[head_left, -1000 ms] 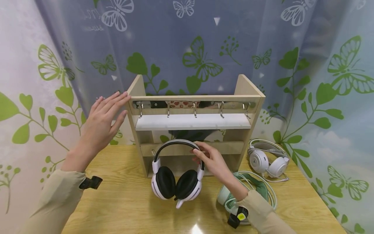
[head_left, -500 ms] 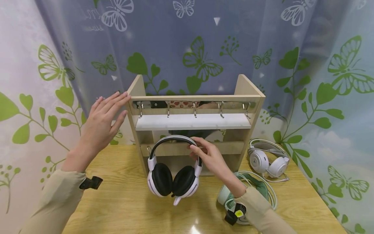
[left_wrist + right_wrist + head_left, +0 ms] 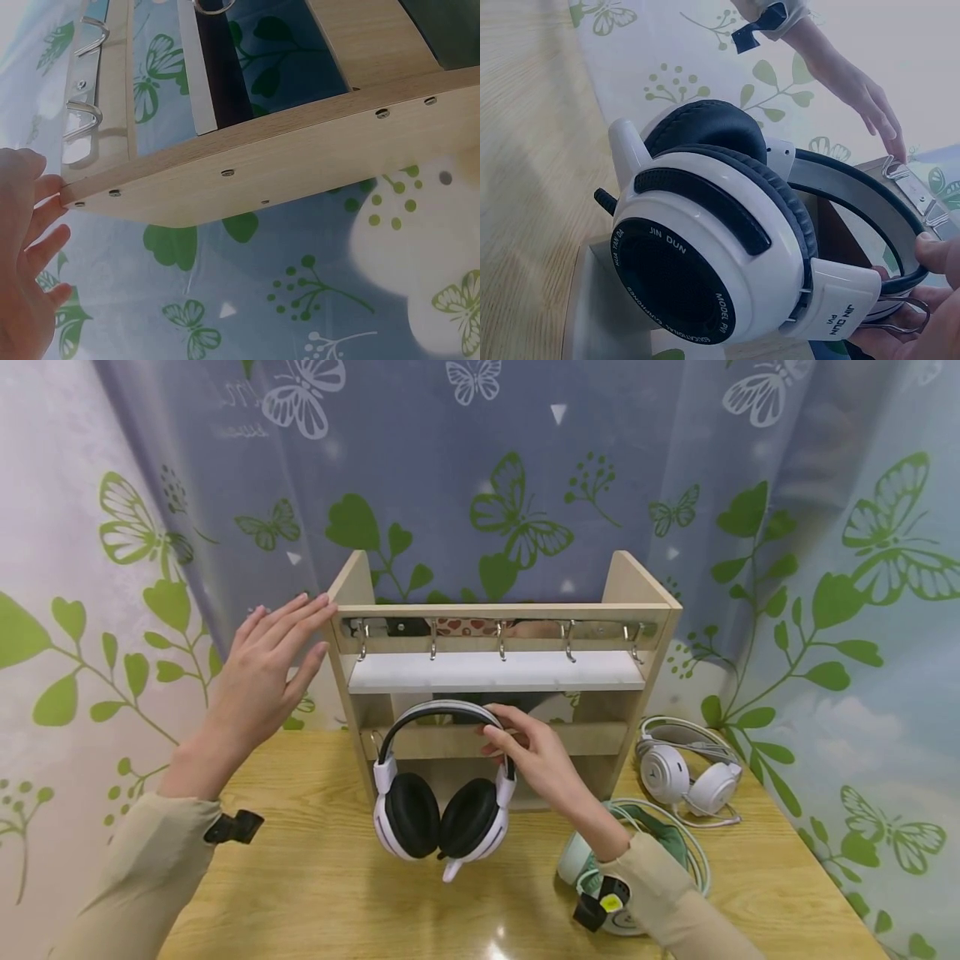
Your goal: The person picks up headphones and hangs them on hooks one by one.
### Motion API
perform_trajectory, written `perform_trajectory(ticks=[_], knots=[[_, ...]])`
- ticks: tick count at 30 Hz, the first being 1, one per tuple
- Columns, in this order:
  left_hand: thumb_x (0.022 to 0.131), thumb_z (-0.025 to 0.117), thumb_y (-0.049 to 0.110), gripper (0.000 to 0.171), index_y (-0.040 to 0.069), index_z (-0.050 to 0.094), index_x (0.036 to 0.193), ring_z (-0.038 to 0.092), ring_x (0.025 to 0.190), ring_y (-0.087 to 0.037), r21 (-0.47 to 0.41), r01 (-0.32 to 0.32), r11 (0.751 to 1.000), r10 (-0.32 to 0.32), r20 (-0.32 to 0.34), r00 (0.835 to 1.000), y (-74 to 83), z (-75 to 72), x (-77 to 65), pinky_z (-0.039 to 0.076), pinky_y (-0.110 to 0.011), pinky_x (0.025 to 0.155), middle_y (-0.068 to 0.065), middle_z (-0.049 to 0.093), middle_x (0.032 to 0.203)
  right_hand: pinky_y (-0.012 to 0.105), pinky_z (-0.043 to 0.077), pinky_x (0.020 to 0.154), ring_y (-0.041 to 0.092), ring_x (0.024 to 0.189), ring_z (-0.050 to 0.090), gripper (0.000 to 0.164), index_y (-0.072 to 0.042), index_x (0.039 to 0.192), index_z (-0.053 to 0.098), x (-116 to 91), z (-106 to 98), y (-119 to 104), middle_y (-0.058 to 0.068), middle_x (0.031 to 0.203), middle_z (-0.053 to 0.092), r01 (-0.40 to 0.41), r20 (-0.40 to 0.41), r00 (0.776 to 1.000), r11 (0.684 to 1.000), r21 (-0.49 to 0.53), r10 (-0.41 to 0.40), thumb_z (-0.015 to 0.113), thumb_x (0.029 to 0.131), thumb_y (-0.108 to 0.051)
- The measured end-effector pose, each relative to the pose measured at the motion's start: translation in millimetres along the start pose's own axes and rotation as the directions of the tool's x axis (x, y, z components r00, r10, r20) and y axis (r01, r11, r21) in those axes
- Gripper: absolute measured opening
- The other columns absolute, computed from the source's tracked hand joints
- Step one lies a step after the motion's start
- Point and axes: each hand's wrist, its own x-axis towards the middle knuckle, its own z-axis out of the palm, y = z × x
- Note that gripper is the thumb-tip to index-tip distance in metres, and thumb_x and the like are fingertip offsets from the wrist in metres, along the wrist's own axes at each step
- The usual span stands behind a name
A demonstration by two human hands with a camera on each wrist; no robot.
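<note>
My right hand point(image 3: 543, 764) pinches the right side of the headband of a white headset point(image 3: 381, 814) with black ear pads, which hangs upright in front of the wooden rack point(image 3: 487, 743). In the right wrist view, the thumb lies on the inside of the band, and the white ear cup point(image 3: 712, 196) reads "JIN DUN". A row of metal hooks point(image 3: 502, 642) runs along the rack's upper bar, above the headset. My left hand point(image 3: 258, 681) touches the rack's upper left corner with straight fingers. The left wrist view shows those fingertips at the end of the side panel point(image 3: 172, 187).
To the right of the rack, a white headset point(image 3: 666, 772) lies on the wooden table point(image 3: 285, 893). In front of it is a green headset point(image 3: 576, 862) with a coiled cable, partly behind my right forearm. A patterned curtain point(image 3: 420, 460) stands behind the rack.
My right hand has raised the headset slightly and carried it a little to the left. The left hand and the rack have stayed where they were.
</note>
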Motion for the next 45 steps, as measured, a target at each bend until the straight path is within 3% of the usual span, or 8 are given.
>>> perform_trajectory(ticks=[7, 16, 32, 39, 45], knots=[[0.105, 0.057, 0.022, 0.046, 0.015, 0.052, 0.150, 0.040, 0.145, -0.029, 0.000, 0.007, 1.000, -0.007, 0.006, 1.000, 0.1, -0.6, -1.0, 0.017, -0.051, 0.123, -0.007, 0.050, 0.154, 0.046, 0.059, 0.083, 0.040, 0.097, 0.071, 0.038, -0.005, 0.141, 0.057, 3.7, 2.4, -6.5, 0.024, 0.118, 0.068, 0.009, -0.002, 1.000, 1.000, -0.008, -0.009, 0.057, 0.106, -0.019], [0.104, 0.057, 0.020, 0.046, 0.014, 0.052, 0.150, 0.041, 0.145, -0.030, 0.000, 0.007, 1.000, -0.007, 0.004, 1.000, 0.0, -1.7, -2.3, 0.018, -0.052, 0.123, -0.008, 0.050, 0.153, 0.051, 0.058, 0.084, 0.038, 0.097, 0.071, 0.037, -0.007, 0.140, 0.059, 6.0, 7.6, -15.3, 0.024, 0.118, 0.068, 0.008, 0.012, 1.000, 1.000, 0.012, -0.008, 0.058, 0.105, -0.019], [0.103, 0.059, 0.019, 0.047, 0.014, 0.052, 0.150, 0.040, 0.145, -0.029, -0.001, 0.011, 1.000, -0.011, 0.005, 1.000, -0.7, -1.4, -0.8, 0.017, -0.051, 0.123, -0.008, 0.050, 0.153, 0.039, 0.059, 0.083, 0.042, 0.100, 0.069, 0.040, -0.007, 0.142, 0.057, 15.2, 13.3, -26.6, 0.025, 0.115, 0.068, 0.028, 0.024, 0.999, 0.999, 0.028, -0.029, 0.059, 0.104, -0.020], [0.102, 0.061, 0.016, 0.049, 0.014, 0.052, 0.150, 0.041, 0.145, -0.030, 0.003, 0.009, 1.000, -0.009, 0.011, 1.000, 0.8, -1.7, 0.7, 0.017, -0.051, 0.123, -0.009, 0.050, 0.153, 0.040, 0.059, 0.083, 0.038, 0.097, 0.070, 0.038, -0.009, 0.140, 0.059, 18.7, 16.0, -31.5, 0.014, 0.110, 0.071, 0.041, 0.020, 0.999, 0.999, 0.016, -0.042, 0.060, 0.104, -0.021], [0.102, 0.060, 0.017, 0.048, 0.014, 0.052, 0.150, 0.041, 0.145, -0.030, 0.011, 0.002, 1.000, -0.002, 0.012, 1.000, -0.3, -2.3, 1.0, 0.017, -0.052, 0.123, -0.009, 0.051, 0.153, 0.039, 0.060, 0.082, 0.040, 0.096, 0.070, 0.038, -0.007, 0.140, 0.060, 21.4, 19.3, -38.1, 0.016, 0.109, 0.071, 0.054, 0.018, 0.998, 0.998, 0.022, -0.054, 0.060, 0.104, -0.019]])
